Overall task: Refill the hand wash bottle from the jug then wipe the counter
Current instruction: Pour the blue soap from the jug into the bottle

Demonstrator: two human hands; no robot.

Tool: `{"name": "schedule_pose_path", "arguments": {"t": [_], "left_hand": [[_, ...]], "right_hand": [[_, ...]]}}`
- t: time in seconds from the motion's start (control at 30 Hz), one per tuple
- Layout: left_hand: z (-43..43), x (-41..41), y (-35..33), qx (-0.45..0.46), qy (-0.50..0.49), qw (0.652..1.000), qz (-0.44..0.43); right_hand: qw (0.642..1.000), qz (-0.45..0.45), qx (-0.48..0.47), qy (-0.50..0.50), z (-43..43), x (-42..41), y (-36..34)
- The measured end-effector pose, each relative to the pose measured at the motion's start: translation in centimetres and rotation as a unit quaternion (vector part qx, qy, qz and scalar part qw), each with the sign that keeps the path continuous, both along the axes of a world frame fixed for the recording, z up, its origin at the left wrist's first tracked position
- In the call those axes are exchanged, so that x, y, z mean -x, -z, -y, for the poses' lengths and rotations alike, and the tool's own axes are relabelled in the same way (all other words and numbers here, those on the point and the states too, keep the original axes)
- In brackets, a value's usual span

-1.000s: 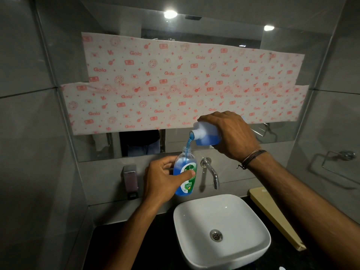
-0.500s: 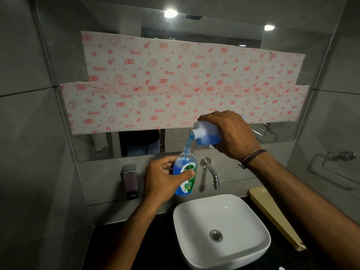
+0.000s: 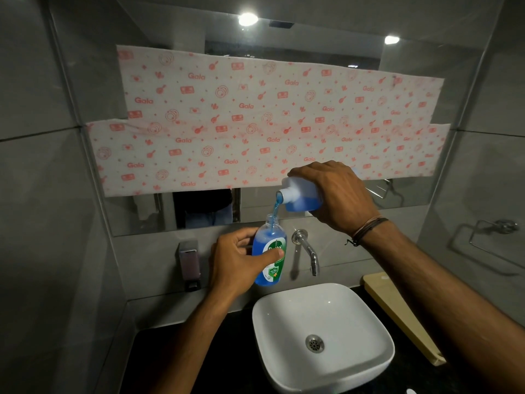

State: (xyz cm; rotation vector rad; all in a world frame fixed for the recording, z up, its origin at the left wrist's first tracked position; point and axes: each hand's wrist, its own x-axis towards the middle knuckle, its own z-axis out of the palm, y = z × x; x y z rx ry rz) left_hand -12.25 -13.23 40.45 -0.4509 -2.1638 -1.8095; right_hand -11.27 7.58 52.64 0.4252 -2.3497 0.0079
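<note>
My left hand (image 3: 237, 261) grips the clear hand wash bottle (image 3: 270, 253), held upright in the air above the back rim of the sink, its neck open. The bottle has a green and white label and is nearly full of blue liquid. My right hand (image 3: 338, 196) holds the translucent white jug (image 3: 301, 194) tipped to the left, just above the bottle. A thin blue stream runs from the jug's spout into the bottle's neck. Most of the jug is hidden behind my right hand.
A white square sink (image 3: 321, 336) sits on the dark counter (image 3: 227, 359) below the bottle. A chrome tap (image 3: 308, 251) sticks out of the wall. A soap dispenser (image 3: 189, 264) hangs at left, a wooden board (image 3: 397, 311) leans at right, and a towel ring (image 3: 488, 240) is further right.
The liquid level in the bottle has risen slightly. Both hands hold about the same position, and the stream keeps flowing.
</note>
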Motion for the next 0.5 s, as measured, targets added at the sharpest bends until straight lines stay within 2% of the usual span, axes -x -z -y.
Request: {"name": "schedule_pose_path", "arguments": {"t": [0.5], "left_hand": [[-0.05, -0.03, 0.17, 0.001, 0.004, 1.000, 0.004]], "right_hand": [[1.000, -0.009, -0.012, 0.007, -0.13, 0.05, 0.21]]}}
